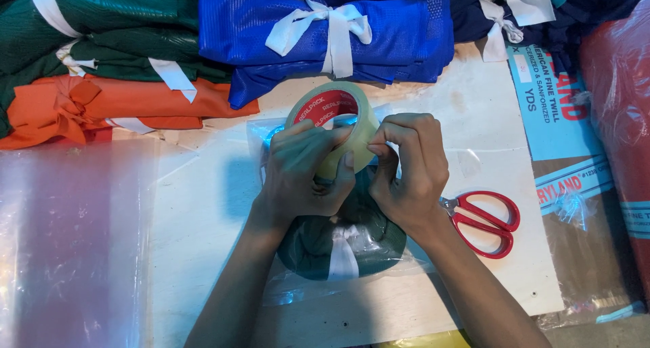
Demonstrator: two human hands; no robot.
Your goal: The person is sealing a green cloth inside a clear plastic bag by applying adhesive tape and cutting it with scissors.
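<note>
At the centre of the frame the left hand (301,179) grips a roll of clear packing tape (333,121), fingers wrapped over its lower left edge and thumb against its face. The right hand (406,168) is curled narrow, thumb and forefinger pinched at the right rim of the roll; whether they hold the tape's loose end cannot be told. Both hands rest over a clear plastic bag (284,290) containing a folded dark green cloth bundle (342,243) tied with a white strip.

Red-handled scissors (484,219) lie just right of the right hand on the white table (196,206). Along the top edge are tied cloth bundles: blue (325,33) at centre, green (101,30) and orange (128,107) at upper left. Clear plastic sheeting (68,240) covers the lower left.
</note>
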